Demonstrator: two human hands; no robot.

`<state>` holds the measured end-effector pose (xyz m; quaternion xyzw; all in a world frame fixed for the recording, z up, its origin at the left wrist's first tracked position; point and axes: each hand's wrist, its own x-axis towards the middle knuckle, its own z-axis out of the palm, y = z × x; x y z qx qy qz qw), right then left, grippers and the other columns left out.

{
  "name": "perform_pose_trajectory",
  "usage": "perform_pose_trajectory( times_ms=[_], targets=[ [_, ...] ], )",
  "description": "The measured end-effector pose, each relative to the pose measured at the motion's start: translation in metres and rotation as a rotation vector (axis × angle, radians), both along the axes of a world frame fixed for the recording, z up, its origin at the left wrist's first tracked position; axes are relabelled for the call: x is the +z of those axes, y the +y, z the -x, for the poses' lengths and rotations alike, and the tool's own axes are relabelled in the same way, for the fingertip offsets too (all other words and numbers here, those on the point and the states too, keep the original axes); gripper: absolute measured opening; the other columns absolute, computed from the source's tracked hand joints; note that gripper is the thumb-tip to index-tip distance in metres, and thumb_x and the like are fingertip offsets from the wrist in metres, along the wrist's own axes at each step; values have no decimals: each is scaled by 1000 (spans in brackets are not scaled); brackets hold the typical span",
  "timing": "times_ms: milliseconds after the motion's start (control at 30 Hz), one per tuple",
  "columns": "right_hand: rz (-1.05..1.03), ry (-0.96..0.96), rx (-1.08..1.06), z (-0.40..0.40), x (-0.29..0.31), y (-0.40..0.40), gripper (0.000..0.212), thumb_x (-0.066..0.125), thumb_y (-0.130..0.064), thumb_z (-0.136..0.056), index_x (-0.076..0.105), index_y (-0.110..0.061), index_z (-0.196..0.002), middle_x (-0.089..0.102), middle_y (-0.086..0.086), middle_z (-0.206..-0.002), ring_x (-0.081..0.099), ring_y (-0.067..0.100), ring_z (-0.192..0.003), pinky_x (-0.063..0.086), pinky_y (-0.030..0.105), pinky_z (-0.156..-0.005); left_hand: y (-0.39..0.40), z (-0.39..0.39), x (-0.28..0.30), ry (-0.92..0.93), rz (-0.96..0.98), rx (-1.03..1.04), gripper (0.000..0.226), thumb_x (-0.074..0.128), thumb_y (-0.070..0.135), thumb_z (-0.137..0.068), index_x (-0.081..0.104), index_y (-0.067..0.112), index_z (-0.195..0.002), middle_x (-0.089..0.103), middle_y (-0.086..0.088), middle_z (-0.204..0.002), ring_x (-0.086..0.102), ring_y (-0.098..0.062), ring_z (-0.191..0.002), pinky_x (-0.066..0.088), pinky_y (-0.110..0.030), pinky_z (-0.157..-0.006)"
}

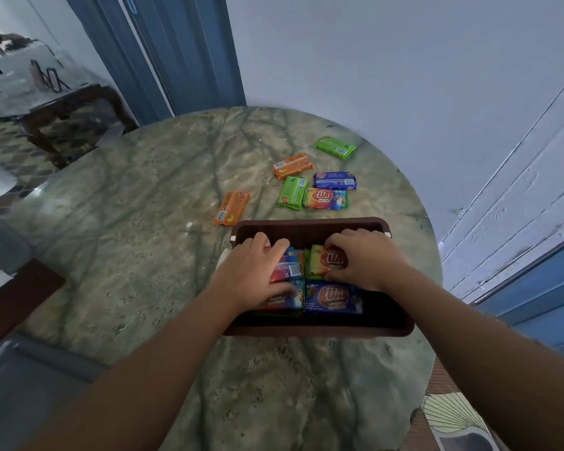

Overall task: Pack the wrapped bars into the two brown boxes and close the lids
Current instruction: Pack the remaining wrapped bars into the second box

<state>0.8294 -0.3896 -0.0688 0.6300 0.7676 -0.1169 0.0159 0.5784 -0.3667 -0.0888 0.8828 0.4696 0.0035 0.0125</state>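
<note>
- Left hand is lying spread, flat over bars in the brown box.
- Right hand is pinching, seemingly, a yellow-green bar.

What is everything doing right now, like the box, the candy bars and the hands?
Box: open, partly filled, no lid on it.
Bars in box: lying flat, packed side by side.
Loose bars: six, scattered on the table beyond the box, not yet packed.
Left hand: in the box, pressing on bars.
Right hand: in the box, fingers around a green bar.
</note>
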Motion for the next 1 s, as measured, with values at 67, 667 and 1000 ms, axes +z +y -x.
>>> perform_pose_trajectory(
  times_ms=[67,667,1000],
  targets=[
    [-8,-4,2,0,1,-1,69,69,-75,-76,51,-43,-135,61,-12,-127,60,18,-110,53,40,-90,0,1,0,-22,19,-15,82,69,70,-80,30,35,-143,43,1,-123,51,-17,-104,49,-35,-83],
    [22,14,21,0,1,0,69,69,-71,-81,50,-44,-142,60,-15,-136,60,17,-118,54,43,-95,23,8,11,-376,301,-10,26,52,52,-102,64,33,-117,71,13,-96,66,-3,-84,55,-42,-77],
    [-13,22,22,-2,0,0,69,67,-74,-79,51,-45,-140,55,-11,-130,54,17,-118,49,41,-96,21,3,-3,-94,-19,-49,63,57,74,-88,58,34,-136,54,7,-126,50,-16,-115,41,-36,-96]
  ],
)
